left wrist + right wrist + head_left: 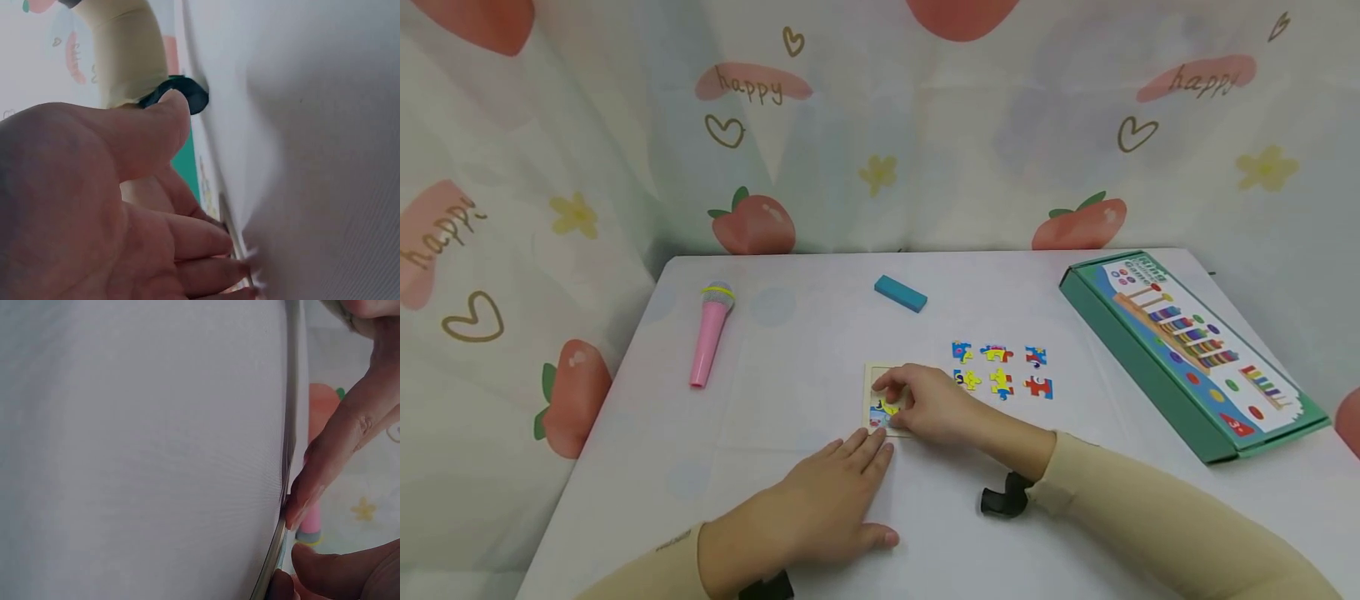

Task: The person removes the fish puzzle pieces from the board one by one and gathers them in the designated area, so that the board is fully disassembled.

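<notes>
A small wooden puzzle tray [868,375] lies on the white table in the head view, with colourful puzzle pieces [878,415] in its lower part. My left hand [835,500] lies palm down, its fingers straight and their tips touching the tray's near edge. Over the tray is my right hand [928,404], fingers bent and thumb near the pieces; whether it pinches one is hidden. The left wrist view shows the left fingers [203,244] at the tray's edge. In the right wrist view, the right thumb [340,572] is close to the tray [270,565].
Several loose puzzle pieces [1001,382] lie in two rows right of the tray. A blue block [901,293] is behind it. A pink toy microphone [709,337] lies at left, a green toy box [1195,350] at right. A printed curtain [910,142] hangs behind the table.
</notes>
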Tool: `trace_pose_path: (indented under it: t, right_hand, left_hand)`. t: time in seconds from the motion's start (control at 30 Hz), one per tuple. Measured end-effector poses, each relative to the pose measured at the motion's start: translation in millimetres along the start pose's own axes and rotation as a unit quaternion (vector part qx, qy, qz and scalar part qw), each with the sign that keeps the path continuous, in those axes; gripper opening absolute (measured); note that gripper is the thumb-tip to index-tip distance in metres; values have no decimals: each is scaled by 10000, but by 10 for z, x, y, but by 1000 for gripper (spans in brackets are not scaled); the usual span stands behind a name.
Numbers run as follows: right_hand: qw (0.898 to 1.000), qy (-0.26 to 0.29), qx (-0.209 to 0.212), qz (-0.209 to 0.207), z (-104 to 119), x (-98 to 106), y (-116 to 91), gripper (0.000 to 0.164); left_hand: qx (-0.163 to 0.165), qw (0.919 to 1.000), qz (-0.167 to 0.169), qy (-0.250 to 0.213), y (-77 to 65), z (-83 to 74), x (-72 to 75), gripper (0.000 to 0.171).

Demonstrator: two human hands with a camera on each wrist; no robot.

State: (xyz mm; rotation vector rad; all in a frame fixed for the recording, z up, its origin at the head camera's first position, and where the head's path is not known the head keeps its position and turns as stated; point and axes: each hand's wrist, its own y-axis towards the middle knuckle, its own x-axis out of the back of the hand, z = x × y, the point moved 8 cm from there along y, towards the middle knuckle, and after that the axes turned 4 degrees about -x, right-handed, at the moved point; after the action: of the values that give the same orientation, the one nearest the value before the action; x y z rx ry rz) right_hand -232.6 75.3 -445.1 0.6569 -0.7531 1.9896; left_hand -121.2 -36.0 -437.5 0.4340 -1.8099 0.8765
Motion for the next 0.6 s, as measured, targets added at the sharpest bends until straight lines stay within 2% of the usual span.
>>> trace_pose_path:
  t: [0.3, 0.6]
  right_hand:
    - [9987, -478, -137, -128, 40, -30, -36, 33]
    - [9996, -256, -78, -64, 33, -51, -9, 31]
  left_hand:
    - [-58, 9999, 90, -119, -5, 25, 62, 99]
    - [-98, 9998, 74, -141, -12, 40, 62, 99]
